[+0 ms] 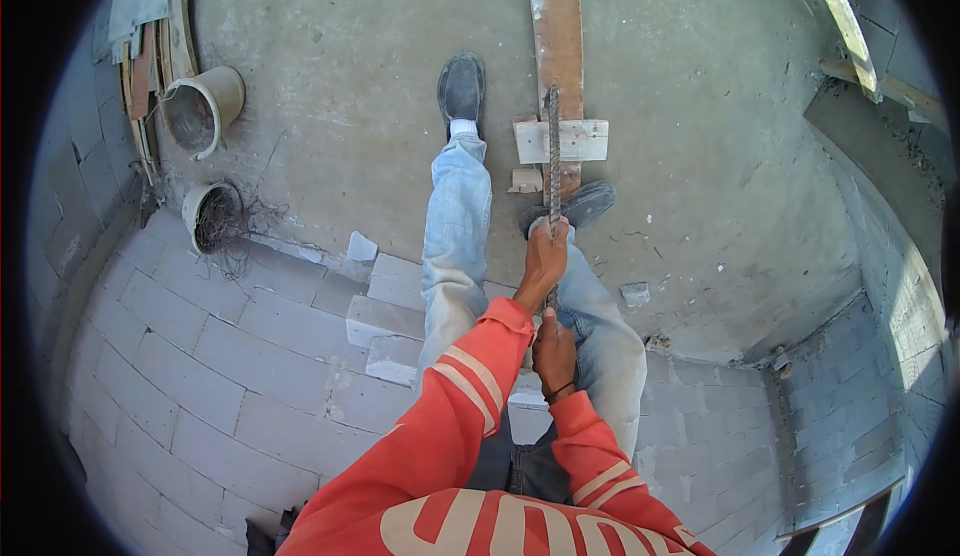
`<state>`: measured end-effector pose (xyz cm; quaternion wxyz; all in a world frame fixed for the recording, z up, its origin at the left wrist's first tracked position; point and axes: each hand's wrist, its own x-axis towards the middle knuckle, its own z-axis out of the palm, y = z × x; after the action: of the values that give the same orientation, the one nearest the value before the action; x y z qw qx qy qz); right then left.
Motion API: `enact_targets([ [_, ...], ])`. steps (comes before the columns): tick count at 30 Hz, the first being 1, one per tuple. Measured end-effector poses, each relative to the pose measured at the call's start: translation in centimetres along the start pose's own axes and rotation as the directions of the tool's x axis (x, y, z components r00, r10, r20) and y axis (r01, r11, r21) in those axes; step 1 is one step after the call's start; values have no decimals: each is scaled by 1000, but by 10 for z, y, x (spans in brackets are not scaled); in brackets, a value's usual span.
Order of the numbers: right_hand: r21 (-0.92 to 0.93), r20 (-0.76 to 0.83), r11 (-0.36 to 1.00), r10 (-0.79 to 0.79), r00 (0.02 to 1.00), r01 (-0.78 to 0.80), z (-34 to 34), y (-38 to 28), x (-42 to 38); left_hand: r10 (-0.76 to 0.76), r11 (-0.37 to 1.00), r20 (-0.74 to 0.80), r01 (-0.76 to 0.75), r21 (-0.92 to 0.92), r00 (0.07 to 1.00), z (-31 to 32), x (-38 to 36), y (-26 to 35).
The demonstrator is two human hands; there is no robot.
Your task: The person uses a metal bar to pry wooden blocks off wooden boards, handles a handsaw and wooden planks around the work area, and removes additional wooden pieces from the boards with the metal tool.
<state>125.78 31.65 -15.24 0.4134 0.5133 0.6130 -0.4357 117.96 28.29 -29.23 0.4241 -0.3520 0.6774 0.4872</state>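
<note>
Red sweatshirt (480,526): was worn.
Left hand (545,258), right hand (554,356): were wrapped around rebar (555,161).
Rebar: was best held steady.

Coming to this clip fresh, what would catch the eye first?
Probably the bright red top filling the lower middle, its sleeves leading to the left hand and, just below it, the right hand, both closed on a ribbed rod. Beyond them, a brown plank with a short crosspiece runs up to the top edge. At left, wire tangles spill from the lower bucket.
</note>
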Motion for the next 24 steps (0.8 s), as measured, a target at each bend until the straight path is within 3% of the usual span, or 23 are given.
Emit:
enact_targets([
  [4, -108, -76, 993, -64, 995, 56, 13, 29, -2, 98, 993, -15, -97, 66, 995, -1, -16, -11],
  [6, -274, -116, 961, -7, 993, -26, 22, 55, 4, 127, 988, -23, -125, 91, 992, 4, -22, -34],
  [10, -248, -51, 966, 57, 997, -68, 21, 59, -4, 57, 973, -79, -38, 229, 995, 9, -21, -44],
  [11, -144, -118, 989, -55, 991, 37, 22, 54, -9, 53, 969, -90, -30, 246, 995, 10, -26, -43],
  [12, -40, -204, 983, -181, 962, 177, 23, 42, -2, 62, 971, -99, -37, 234, 993, 11, -24, -35],
  [13, -100, -122, 994, -43, 992, 31, 15, 33, -9, 62, 975, -122, -34, 220, 991, 12, -28, -30],
  [17, -195, -167, 981, -9, 986, -24, 11, 32, -10, 113, 986, -161, -91, 138, 981, 8, -31, -5],
  [18, -146, -162, 987, -96, 982, 72, 10, 25, -9, 99, 988, -159, -78, 132, 982, 4, -34, 8],
  [19, -90, -164, 981, -185, 969, 172, 11, 18, -6, 198, 978, -186, -182, 102, 962, 0, -31, 24],
  [20, -93, -163, 982, -178, 970, 164, 10, 12, -3, 293, 956, -216, -283, 76, 931, -6, -32, 39],
  [23, -172, -109, 943, -306, 946, 285, 4, 5, 22, 328, 938, -218, -345, -44, 919, -24, -31, 71],
  [24, -209, -86, 936, -305, 949, 282, 3, 19, 30, 318, 941, -218, -335, -43, 923, -16, -25, 48],
])
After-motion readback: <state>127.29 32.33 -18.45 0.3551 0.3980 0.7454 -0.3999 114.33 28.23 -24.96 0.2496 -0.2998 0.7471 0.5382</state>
